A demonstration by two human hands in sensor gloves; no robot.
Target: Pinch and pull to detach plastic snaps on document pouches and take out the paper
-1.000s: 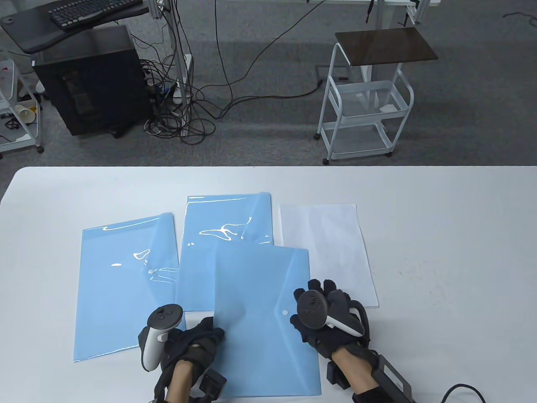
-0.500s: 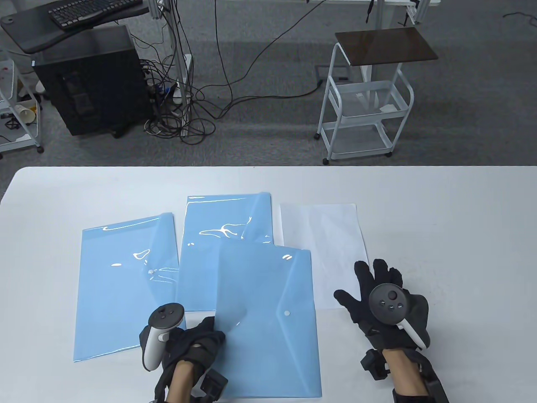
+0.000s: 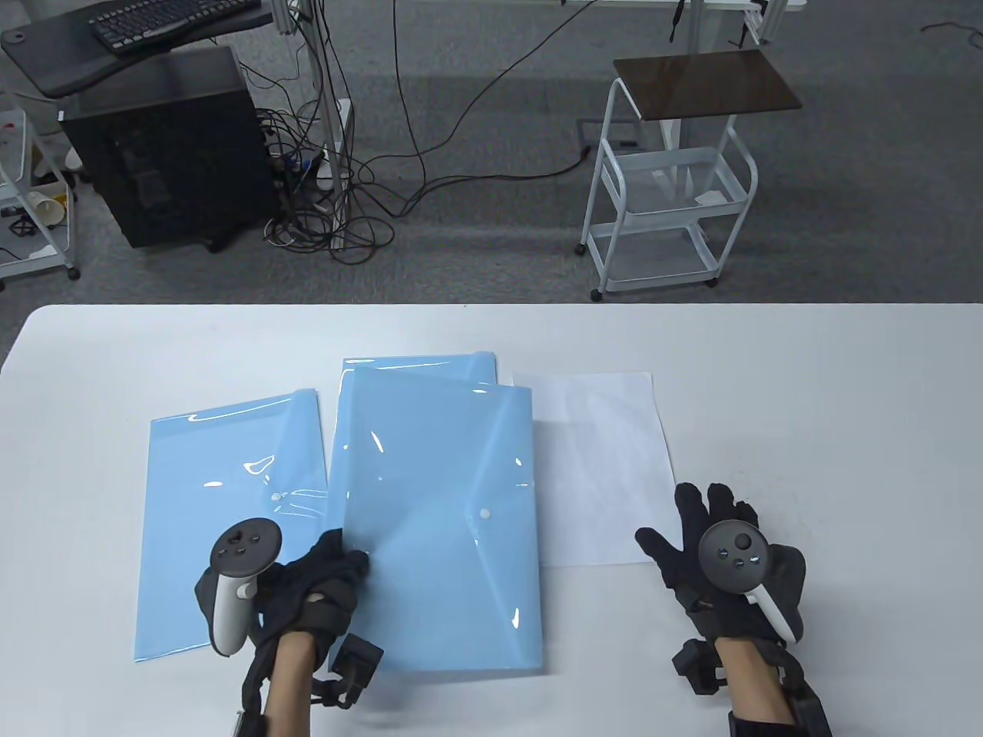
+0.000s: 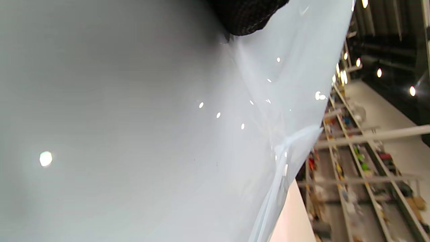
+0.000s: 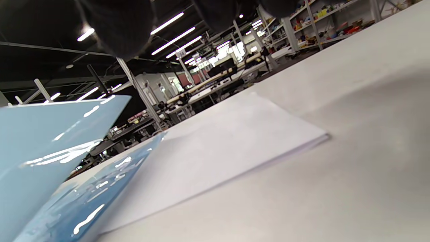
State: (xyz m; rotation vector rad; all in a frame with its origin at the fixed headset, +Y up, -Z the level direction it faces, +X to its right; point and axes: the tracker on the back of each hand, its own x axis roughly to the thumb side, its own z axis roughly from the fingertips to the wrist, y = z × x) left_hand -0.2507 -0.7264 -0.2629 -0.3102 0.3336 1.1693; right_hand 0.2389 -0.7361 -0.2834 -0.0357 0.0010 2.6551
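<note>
A light blue document pouch (image 3: 441, 522) with a white snap (image 3: 484, 513) on its flap is held off the table, over a second pouch (image 3: 418, 367). My left hand (image 3: 326, 572) grips its left edge; the left wrist view is filled by this pouch (image 4: 151, 134) with a fingertip (image 4: 248, 16) on it. A third pouch (image 3: 230, 522) lies flat at the left. A stack of white paper (image 3: 607, 468) lies to the right, also seen low in the right wrist view as paper (image 5: 218, 151). My right hand (image 3: 706, 537) rests open on the table beside the paper, holding nothing.
The white table (image 3: 806, 399) stretches right and far. Beyond its far edge stand a white trolley (image 3: 668, 199), a black computer case (image 3: 165, 146) and tangled cables (image 3: 338, 199) on the floor.
My right hand let go of the pouch near its snap and moved right onto the table. My left hand then carried the pouch left and farther away, over the middle pouch.
</note>
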